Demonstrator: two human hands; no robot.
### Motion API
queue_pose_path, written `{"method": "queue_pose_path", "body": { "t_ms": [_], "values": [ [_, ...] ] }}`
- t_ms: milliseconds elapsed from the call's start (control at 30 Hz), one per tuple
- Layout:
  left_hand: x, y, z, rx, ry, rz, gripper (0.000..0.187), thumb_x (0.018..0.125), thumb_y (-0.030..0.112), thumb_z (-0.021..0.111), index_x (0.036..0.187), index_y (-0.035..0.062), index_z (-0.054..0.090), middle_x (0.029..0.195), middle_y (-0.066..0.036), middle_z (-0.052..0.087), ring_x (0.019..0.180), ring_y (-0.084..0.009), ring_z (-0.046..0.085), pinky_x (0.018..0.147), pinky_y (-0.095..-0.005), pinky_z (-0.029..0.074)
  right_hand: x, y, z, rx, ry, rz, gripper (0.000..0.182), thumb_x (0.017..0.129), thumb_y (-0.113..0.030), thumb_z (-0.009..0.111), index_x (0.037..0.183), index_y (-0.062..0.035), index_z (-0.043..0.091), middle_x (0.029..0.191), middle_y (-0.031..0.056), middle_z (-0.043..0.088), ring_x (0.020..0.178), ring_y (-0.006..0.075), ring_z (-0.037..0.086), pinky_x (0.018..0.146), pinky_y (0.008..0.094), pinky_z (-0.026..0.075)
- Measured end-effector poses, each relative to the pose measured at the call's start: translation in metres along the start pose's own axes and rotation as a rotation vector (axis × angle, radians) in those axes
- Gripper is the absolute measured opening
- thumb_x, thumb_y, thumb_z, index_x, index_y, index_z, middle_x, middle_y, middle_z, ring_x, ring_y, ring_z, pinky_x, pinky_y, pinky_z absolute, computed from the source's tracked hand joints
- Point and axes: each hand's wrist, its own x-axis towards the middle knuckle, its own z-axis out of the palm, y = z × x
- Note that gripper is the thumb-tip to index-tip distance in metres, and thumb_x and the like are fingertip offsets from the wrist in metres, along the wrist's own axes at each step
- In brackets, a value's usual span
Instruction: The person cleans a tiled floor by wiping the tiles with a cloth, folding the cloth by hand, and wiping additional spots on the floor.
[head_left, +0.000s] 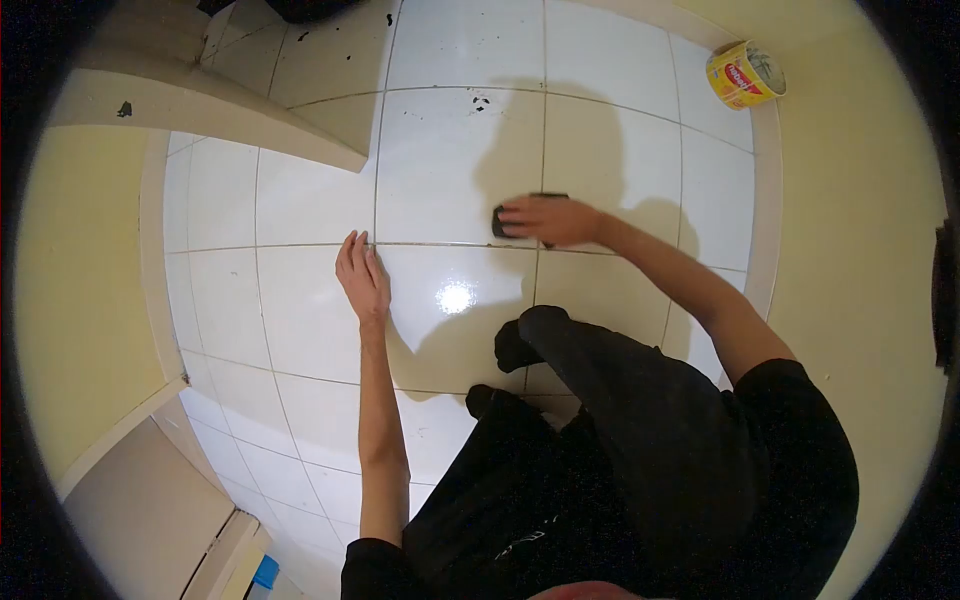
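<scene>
My right hand (552, 220) is closed over a dark, blocky black object (499, 222) pressed against the white tiled floor (440, 165). Most of that object is hidden under my palm and fingers, so its exact kind cannot be made out; a black edge also shows behind the hand. My left hand (362, 280) rests on the tiles to the left, fingers stretched forward, near a grout line, holding nothing. Small dark specks (481, 103) lie on the tile ahead of my right hand.
A yellow tub (746, 76) with a red label stands in the far right corner. At the upper left, a beige panel edge (300, 130) juts over the floor. My black-socked feet (512, 347) are close behind my hands. A blue item (265, 572) shows at lower left.
</scene>
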Motion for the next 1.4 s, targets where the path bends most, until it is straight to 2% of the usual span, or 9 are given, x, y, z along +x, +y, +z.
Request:
{"method": "queue_pose_path", "body": {
  "t_ms": [167,200,333,433,500,700,800,1133,1400],
  "values": [
    [0.001,0.001,-0.002,-0.01,-0.015,-0.008,0.042,0.111,0.024,0.041,0.142,0.0024,0.058,0.15,-0.019,0.052,0.141,-0.0367,0.043,0.119,-0.0489,0.033,0.053,0.064,-0.022,-0.165,0.14,0.254,0.07,0.079,-0.003,0.074,0.146,-0.004,0.054,0.156,0.0158,0.049,0.153,0.0348,0.034,0.128,0.0449,0.031],
    [0.001,-0.001,-0.001,-0.007,-0.019,-0.009,0.043,0.112,0.027,0.04,0.142,0.0025,0.058,0.15,-0.019,0.052,0.141,-0.0369,0.043,0.119,-0.0491,0.032,0.06,0.07,-0.023,-0.039,0.355,0.245,0.066,0.082,0.004,0.069,0.146,-0.0057,0.056,0.154,0.0143,0.051,0.152,0.0347,0.036,0.127,0.044,0.033],
    [-0.002,-0.009,0.0,-0.029,0.008,0.095,0.051,0.114,0.038,0.035,0.144,0.0042,0.058,0.151,-0.019,0.051,0.141,-0.0371,0.042,0.119,-0.0499,0.032,0.056,0.051,-0.031,0.205,0.674,0.497,0.063,0.087,0.012,0.057,0.147,-0.0072,0.056,0.154,0.0128,0.051,0.152,0.0348,0.037,0.124,0.0425,0.038],
    [-0.004,-0.013,0.001,-0.003,0.007,0.139,0.055,0.112,0.046,0.04,0.145,0.0057,0.058,0.153,-0.016,0.05,0.14,-0.0384,0.042,0.118,-0.0507,0.032,0.014,0.017,-0.042,0.262,0.751,0.615,0.065,0.086,0.014,0.055,0.148,-0.0066,0.055,0.156,0.014,0.05,0.153,0.0364,0.036,0.124,0.0416,0.037],
    [-0.005,-0.012,0.0,-0.01,0.009,0.134,0.051,0.112,0.041,0.04,0.145,0.0058,0.058,0.153,-0.016,0.05,0.14,-0.0376,0.042,0.119,-0.05,0.032,-0.034,-0.009,-0.038,0.303,0.803,0.709,0.065,0.086,0.015,0.053,0.148,-0.0056,0.054,0.156,0.0161,0.05,0.153,0.0378,0.037,0.125,0.0433,0.034],
    [-0.002,-0.007,0.001,0.003,-0.02,0.026,0.042,0.113,0.025,0.039,0.143,0.0056,0.059,0.152,-0.015,0.051,0.141,-0.0348,0.043,0.119,-0.0475,0.033,-0.192,-0.078,0.02,-0.098,0.861,1.162,0.055,0.097,0.008,0.045,0.15,-0.0029,0.052,0.158,0.0171,0.05,0.153,0.0401,0.036,0.127,0.0494,0.031],
    [-0.002,-0.007,0.002,0.013,-0.015,0.019,0.041,0.113,0.024,0.038,0.143,0.005,0.059,0.152,-0.015,0.051,0.14,-0.0347,0.043,0.119,-0.0471,0.033,-0.228,-0.101,0.048,-0.217,0.825,1.338,0.054,0.098,0.004,0.047,0.152,-0.0029,0.049,0.16,0.0174,0.047,0.154,0.041,0.033,0.127,0.0502,0.028],
    [-0.001,-0.007,0.002,-0.002,-0.013,0.006,0.043,0.113,0.027,0.038,0.143,0.0064,0.059,0.15,-0.017,0.052,0.14,-0.0361,0.044,0.119,-0.0481,0.033,-0.219,-0.07,0.043,-0.267,0.777,1.374,0.05,0.102,0.0,0.046,0.152,-0.0015,0.048,0.159,0.0206,0.045,0.153,0.0414,0.033,0.127,0.0512,0.028],
    [-0.002,-0.008,0.002,0.011,0.007,0.022,0.038,0.111,0.019,0.042,0.141,0.0056,0.06,0.151,-0.014,0.052,0.139,-0.0346,0.044,0.118,-0.0472,0.034,-0.219,-0.068,0.043,-0.27,0.79,1.369,0.047,0.104,-0.004,0.047,0.151,-0.0014,0.049,0.158,0.0214,0.047,0.153,0.0412,0.034,0.126,0.0514,0.028]
  ]
}}
